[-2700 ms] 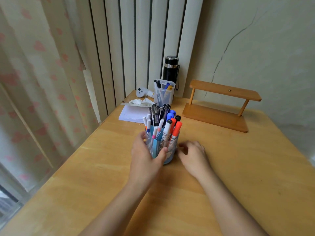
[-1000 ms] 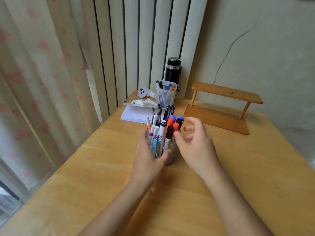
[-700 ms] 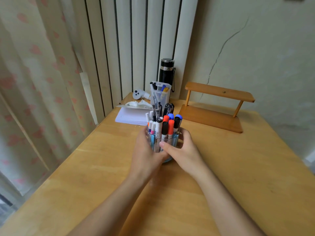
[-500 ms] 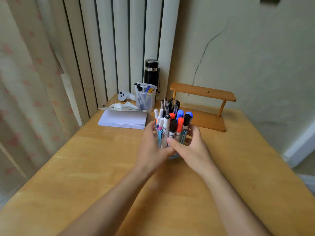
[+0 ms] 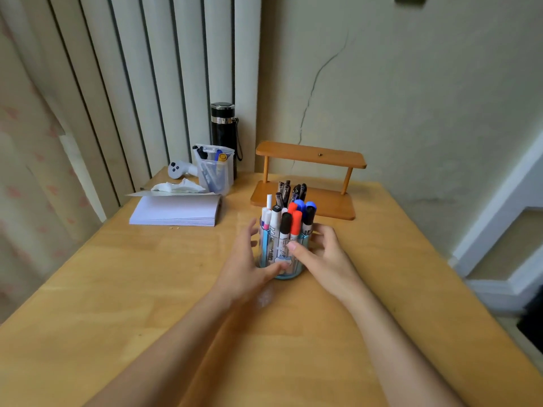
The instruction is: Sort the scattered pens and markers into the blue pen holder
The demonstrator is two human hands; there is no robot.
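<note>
At the back left of the worktop (image 5: 117, 289), a white controller (image 5: 176, 170) lies beside a crumpled tissue (image 5: 179, 187), which rests on a stack of pale paper (image 5: 179, 211). Just right of them stands a clear plastic container (image 5: 216, 174) with a dark marker and a blue and yellow pen in it; the rest of its contents are hard to make out. A black flask (image 5: 223, 124) stands upright behind it, against the blinds.

Toward the middle of the worktop, the left hand (image 5: 246, 265) cups the blue pen holder (image 5: 293, 267) from its left side. Its thumb lies across the lower front, and its fingers (image 5: 252, 230), slightly blurred, curve up round the side.

The holder is a see-through blue cylinder with a white cloud-like print on its front, standing upright on the worktop between the two hands. It is packed with pens and markers (image 5: 285, 223), all upright or nearly so. White markers with black, red and blue caps fill the front, slim white and pink pens stand at the left, and dark clip pens rise at the back.

The right hand (image 5: 323, 257) grips the holder from the right, with its thumb pressed on the front wall and its fingers (image 5: 324, 233) curled round the far side.

Behind the holder and to the right, a small two-tier wooden shelf (image 5: 308, 177) stands near the cracked wall.
</note>
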